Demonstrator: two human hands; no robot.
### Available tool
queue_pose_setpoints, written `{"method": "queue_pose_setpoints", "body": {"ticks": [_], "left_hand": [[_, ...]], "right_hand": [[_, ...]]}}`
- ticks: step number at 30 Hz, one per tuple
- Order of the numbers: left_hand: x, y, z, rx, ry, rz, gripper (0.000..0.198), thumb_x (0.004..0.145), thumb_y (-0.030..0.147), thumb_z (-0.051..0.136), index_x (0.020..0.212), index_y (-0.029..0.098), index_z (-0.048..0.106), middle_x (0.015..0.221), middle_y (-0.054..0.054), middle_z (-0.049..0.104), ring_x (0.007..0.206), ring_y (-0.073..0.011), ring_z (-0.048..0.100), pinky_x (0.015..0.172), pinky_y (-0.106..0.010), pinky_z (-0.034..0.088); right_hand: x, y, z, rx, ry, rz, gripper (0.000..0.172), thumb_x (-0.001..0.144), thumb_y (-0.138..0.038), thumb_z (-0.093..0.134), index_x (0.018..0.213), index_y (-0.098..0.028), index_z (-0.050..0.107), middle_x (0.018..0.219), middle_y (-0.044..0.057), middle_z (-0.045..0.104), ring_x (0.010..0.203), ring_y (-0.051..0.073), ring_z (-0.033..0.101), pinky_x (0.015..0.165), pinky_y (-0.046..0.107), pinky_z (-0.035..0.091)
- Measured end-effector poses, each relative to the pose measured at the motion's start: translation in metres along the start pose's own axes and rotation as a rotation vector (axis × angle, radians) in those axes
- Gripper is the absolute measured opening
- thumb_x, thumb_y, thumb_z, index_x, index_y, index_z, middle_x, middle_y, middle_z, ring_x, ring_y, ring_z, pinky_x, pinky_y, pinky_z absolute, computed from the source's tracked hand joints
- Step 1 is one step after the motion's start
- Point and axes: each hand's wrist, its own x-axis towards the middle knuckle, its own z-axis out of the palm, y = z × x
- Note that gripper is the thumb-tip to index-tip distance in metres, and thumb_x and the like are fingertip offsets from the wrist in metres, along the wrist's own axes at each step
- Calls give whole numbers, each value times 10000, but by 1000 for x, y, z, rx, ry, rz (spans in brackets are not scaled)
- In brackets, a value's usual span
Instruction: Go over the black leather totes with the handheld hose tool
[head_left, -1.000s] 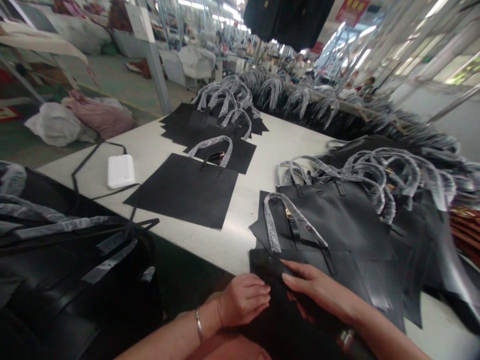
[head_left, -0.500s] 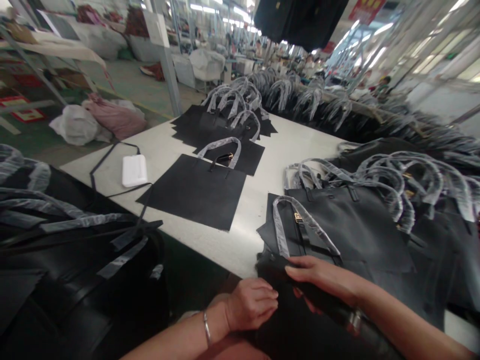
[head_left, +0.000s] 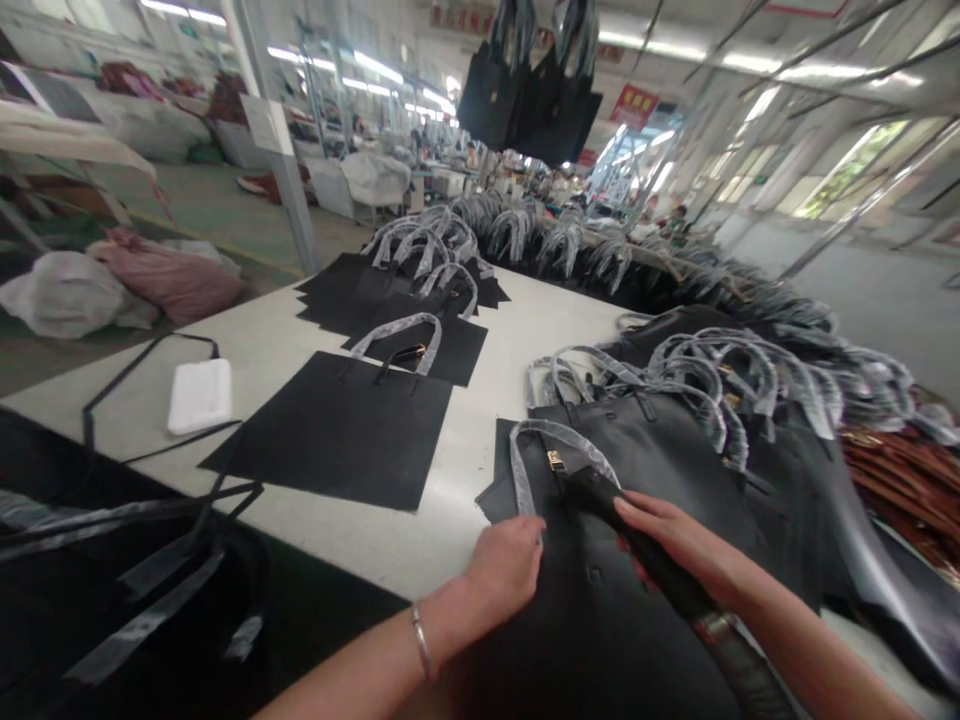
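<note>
In front of me lies a black tote bag (head_left: 592,620) with a gold clasp (head_left: 555,460) and a plastic-wrapped handle (head_left: 517,470). My left hand (head_left: 506,565) is closed at the bag's left upper edge, by the handle's lower end; its fingertips are partly hidden. My right hand (head_left: 667,535) wraps round a black tube-shaped tool (head_left: 660,570) with a silver ring near its lower end. The tool's far end lies over the upper part of the bag, close to the clasp. More black tote bags (head_left: 652,450) are piled behind and to the right.
On the white table (head_left: 450,540) another black tote bag (head_left: 345,430) lies flat, with a fanned stack of bags (head_left: 390,285) beyond. A white box (head_left: 200,395) with a black strap sits left. Black bags (head_left: 525,100) hang overhead. Brown pieces (head_left: 900,480) are stacked right.
The view has shifted right and up. My right hand has moved the tool up over the bag near the clasp. My left hand has come up towards the handle's lower end.
</note>
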Motion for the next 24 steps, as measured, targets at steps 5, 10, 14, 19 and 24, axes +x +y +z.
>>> {"method": "queue_pose_setpoints", "body": {"ticks": [5, 10, 14, 19, 24], "left_hand": [[102, -9, -4, 254, -55, 309, 391, 830, 20, 465, 1183, 168, 546, 1210, -107, 603, 1042, -215, 582, 847, -317, 503], [161, -20, -4, 452, -221, 546, 218, 914, 130, 451, 1031, 177, 629, 1091, -106, 645, 1014, -237, 592, 766, -313, 499], [177, -23, -14, 460, -251, 661, 157, 892, 130, 507, 945, 187, 643, 991, -76, 678, 999, -207, 609, 823, -284, 478], [170, -7, -48, 440, -325, 665, 89, 798, 107, 601, 825, 190, 618, 796, -59, 686, 831, -204, 649, 823, -306, 478], [133, 11, -68, -128, -453, 24, 63, 711, 167, 628, 670, 180, 582, 593, -20, 605, 578, -189, 602, 613, -295, 467]], "right_hand": [[-9, 11, -15, 54, 29, 23, 528, 859, -538, 566, 1246, -188, 492, 644, -27, 594, 440, 104, 563, 388, 184, 431], [-24, 21, -16, 100, 42, 34, 625, 849, -526, 585, 1361, -206, 423, 641, -31, 601, 445, 106, 574, 400, 183, 442], [-29, 36, -22, 161, 98, -18, 664, 848, -533, 578, 1398, -205, 400, 630, -32, 598, 434, 109, 574, 387, 185, 441], [-31, 47, -29, 235, 182, -64, 729, 846, -543, 568, 1448, -201, 340, 621, -29, 600, 427, 120, 577, 382, 198, 443], [-55, 51, -23, 248, 160, -78, 752, 818, -572, 600, 1448, -234, 369, 689, -15, 627, 483, 121, 594, 429, 207, 460]]}}
